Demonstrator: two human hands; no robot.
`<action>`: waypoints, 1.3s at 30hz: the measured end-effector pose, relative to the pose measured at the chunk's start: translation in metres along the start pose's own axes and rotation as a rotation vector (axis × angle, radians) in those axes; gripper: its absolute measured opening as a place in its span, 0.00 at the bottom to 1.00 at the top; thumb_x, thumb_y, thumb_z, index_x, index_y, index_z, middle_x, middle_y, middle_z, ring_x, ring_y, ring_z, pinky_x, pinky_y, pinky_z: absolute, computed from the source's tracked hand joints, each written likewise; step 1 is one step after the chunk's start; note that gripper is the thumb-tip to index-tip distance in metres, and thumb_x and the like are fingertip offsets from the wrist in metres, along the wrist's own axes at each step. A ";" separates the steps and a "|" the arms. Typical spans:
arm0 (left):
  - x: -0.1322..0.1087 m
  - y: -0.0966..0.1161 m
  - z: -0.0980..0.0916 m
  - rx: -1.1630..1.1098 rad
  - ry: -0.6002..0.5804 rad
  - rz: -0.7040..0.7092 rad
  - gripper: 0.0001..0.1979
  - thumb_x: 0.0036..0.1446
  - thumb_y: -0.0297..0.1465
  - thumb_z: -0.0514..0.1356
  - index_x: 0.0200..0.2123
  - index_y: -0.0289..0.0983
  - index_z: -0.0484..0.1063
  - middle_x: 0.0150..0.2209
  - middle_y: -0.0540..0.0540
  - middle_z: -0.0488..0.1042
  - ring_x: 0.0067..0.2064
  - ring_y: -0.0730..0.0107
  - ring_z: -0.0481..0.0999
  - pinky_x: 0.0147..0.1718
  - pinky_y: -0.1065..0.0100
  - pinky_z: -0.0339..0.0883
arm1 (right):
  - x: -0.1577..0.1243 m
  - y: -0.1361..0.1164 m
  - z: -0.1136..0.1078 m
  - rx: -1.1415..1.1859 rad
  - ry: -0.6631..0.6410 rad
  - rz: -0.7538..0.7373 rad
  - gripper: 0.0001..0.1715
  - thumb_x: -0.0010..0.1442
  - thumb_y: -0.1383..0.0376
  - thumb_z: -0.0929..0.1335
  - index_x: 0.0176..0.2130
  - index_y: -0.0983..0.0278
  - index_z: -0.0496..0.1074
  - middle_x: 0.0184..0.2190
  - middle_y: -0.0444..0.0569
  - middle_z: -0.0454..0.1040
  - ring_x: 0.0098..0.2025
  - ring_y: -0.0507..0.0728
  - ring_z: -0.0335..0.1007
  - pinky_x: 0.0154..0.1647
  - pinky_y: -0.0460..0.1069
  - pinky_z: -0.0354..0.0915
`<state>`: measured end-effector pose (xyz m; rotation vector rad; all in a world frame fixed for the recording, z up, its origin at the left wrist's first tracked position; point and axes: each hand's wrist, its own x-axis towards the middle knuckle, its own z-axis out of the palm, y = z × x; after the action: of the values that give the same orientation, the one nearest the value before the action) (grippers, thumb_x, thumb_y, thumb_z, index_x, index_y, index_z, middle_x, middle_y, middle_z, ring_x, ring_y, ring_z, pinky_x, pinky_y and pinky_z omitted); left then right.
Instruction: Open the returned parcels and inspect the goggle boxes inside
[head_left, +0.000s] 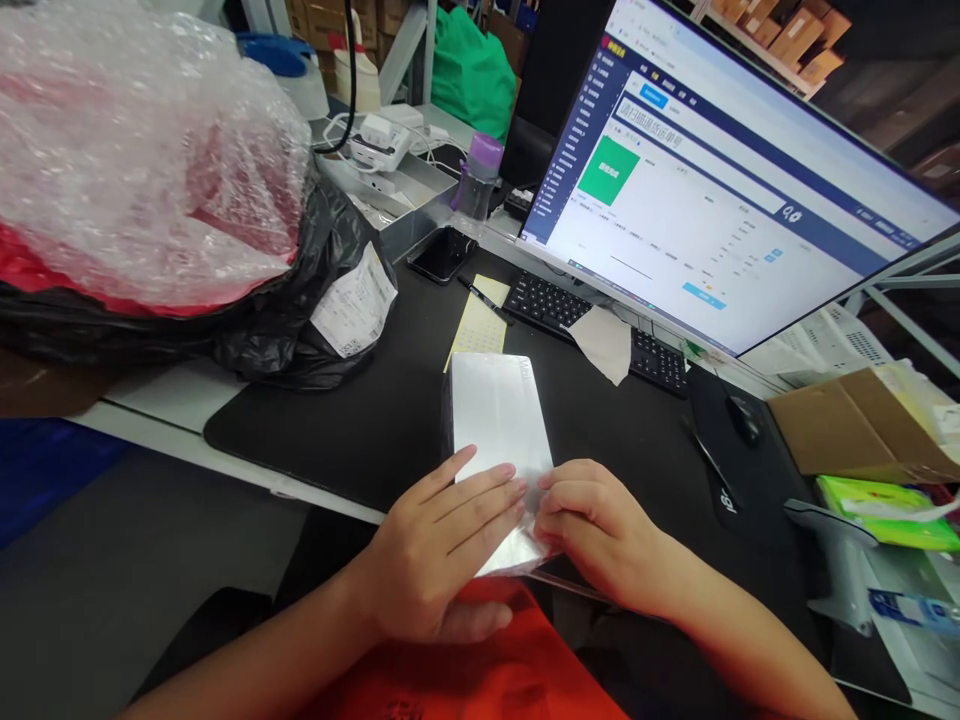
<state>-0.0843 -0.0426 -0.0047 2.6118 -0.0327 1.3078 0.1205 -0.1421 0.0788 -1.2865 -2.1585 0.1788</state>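
While the white plastic-wrapped packet lay lengthwise on the black desk mat, its near end hung past the desk edge, and both hands met on that end. The left hand lay flat across the near left corner, fingers extended and pressing on the film, thumb tucked beneath; it was not closed around anything. The right hand had its fingers curled, pinching the loose clear wrap at the near right corner, fingertips almost touching those of the left.

Just beyond the packet sat a yellow sheet with a black pen lying across it, then a black keyboard with a scrap of white paper draped over its keys. A monitor stood tilted behind. A dark phone rested near a purple-capped bottle. At far left, a black bag bearing a shipping label bulged under bubble wrap.

The film looked thin and slack, so I judged a hard pinch could tear it, or crease the flap unevenly. Because the near end overhung the edge, a slackened left hand might let the packet tip toward the orange fabric on the lap.
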 end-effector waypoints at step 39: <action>-0.001 0.000 0.005 -0.024 0.019 -0.033 0.25 0.69 0.40 0.50 0.56 0.27 0.71 0.54 0.32 0.77 0.64 0.51 0.70 0.68 0.44 0.56 | -0.041 -0.008 0.002 -0.064 0.000 0.085 0.09 0.65 0.74 0.64 0.38 0.62 0.69 0.39 0.49 0.70 0.49 0.56 0.70 0.47 0.50 0.74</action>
<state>-0.0813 -0.0436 -0.0086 2.5686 -0.0028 1.3126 0.1270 -0.1805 0.0627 -1.4157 -2.1260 0.1448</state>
